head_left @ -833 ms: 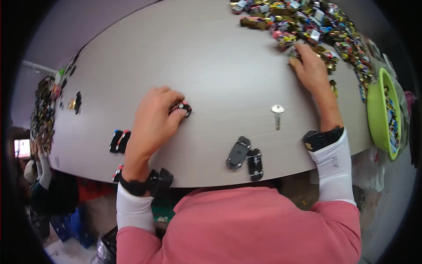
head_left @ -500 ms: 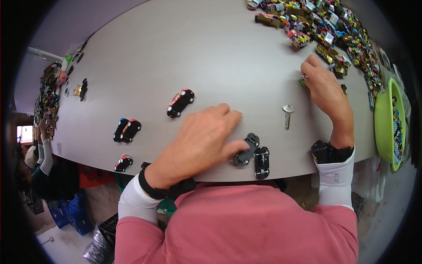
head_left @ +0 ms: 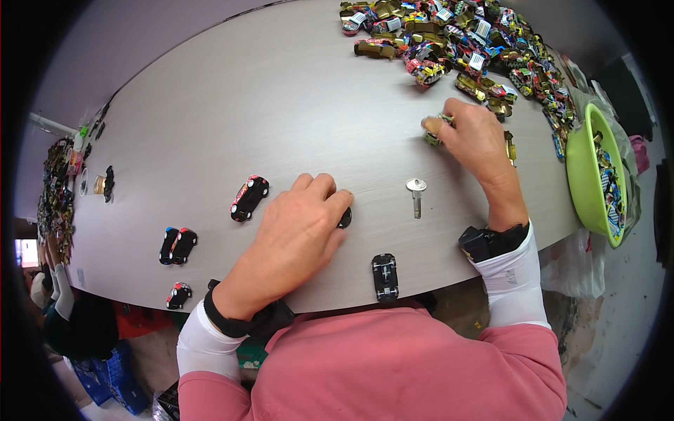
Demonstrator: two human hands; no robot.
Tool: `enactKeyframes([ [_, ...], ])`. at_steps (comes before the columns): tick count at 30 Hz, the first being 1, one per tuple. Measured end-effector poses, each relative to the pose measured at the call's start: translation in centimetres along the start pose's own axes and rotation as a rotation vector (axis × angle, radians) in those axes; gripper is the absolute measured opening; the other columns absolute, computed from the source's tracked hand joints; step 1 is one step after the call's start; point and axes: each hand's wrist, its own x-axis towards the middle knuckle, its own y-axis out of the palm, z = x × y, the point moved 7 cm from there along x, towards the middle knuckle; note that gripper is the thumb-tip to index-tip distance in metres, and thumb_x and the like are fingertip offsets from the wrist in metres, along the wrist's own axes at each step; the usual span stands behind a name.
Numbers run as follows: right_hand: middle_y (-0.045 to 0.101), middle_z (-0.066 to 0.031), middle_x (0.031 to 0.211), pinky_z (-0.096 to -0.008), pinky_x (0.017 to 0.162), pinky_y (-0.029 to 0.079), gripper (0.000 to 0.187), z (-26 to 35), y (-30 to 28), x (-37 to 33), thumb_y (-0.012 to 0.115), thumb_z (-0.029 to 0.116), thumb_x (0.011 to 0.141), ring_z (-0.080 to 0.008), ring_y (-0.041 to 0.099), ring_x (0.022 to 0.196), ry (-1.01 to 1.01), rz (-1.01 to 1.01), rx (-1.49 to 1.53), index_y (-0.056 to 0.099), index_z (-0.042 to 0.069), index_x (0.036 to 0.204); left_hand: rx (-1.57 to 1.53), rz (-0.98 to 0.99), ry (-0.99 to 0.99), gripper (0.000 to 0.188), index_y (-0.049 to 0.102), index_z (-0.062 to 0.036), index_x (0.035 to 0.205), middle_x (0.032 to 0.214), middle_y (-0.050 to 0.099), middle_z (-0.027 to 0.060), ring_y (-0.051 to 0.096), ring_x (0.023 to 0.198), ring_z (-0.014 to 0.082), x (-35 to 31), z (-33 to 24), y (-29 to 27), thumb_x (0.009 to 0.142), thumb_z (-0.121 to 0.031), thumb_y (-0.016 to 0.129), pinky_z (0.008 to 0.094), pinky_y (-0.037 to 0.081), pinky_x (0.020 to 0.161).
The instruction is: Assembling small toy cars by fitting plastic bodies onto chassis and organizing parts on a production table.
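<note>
Left hand (head_left: pixel 291 235): a dark toy-car part (head_left: pixel 345 218) is held under the curled fingers; mostly hidden, probably a chassis. Right hand (head_left: pixel 472 140): a green-patterned toy-car shell (head_left: pixel 432 136) is pinched between thumb and fingers. Between the hands, a silver key (head_left: pixel 416 188) is laid flat. Right of the left hand, nearer the body, a black toy-car chassis (head_left: pixel 385 278) is placed. Just left of the left hand, a black-and-red toy car (head_left: pixel 249 198) is seen; farther left, a side-by-side car pair (head_left: pixel 184 245). Beyond the right hand, a toy-car shell pile (head_left: pixel 484 59) is spread; to its right, a lime-green basin (head_left: pixel 581 179) is part-filled.
</note>
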Motion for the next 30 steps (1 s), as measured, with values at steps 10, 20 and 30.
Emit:
enactKeyframes([
  [10,0.058,-0.0146,0.085,-0.0478,0.071,0.044,0.012,2.0,0.3,0.1,0.056,0.006,0.068,-0.037,0.055,0.079,-0.223,-0.043,-0.065,0.053,0.001,0.078,-1.532,-0.101,-0.356,0.039,0.05,0.0015,0.121,0.105,0.06,0.0131,0.063,0.093,0.0226,1.5,6.3,2.0,0.086,-0.012,0.06,0.0374,0.057,0.073],
  [20,0.055,-0.0027,0.086,-0.0203,0.054,0.039,0.04,8.0,1.0,-3.0,0.062,-0.002,0.075,-0.0054,0.049,0.07,-0.122,0.429,1.407,0.046,0.002,0.111,-1.844,-0.098,-0.264,0.042,0.048,0.0011,0.123,0.109,0.059,0.0125,0.06,0.103,0.0254,2.2,5.2,2.8,0.086,-0.015,0.06,0.0452,0.055,0.082],
  [30,0.054,-0.0096,0.096,-0.0221,0.046,0.048,0.045,8.7,2.4,-3.6,0.06,-0.005,0.074,-0.0119,0.06,0.064,0.02,0.517,1.654,0.044,0.001,0.115,-1.85,-0.166,-0.237,0.037,0.049,-0.0009,0.12,0.107,0.059,0.0102,0.061,0.096,0.0186,1.9,4.8,2.1,0.086,-0.011,0.06,0.0373,0.057,0.077],
])
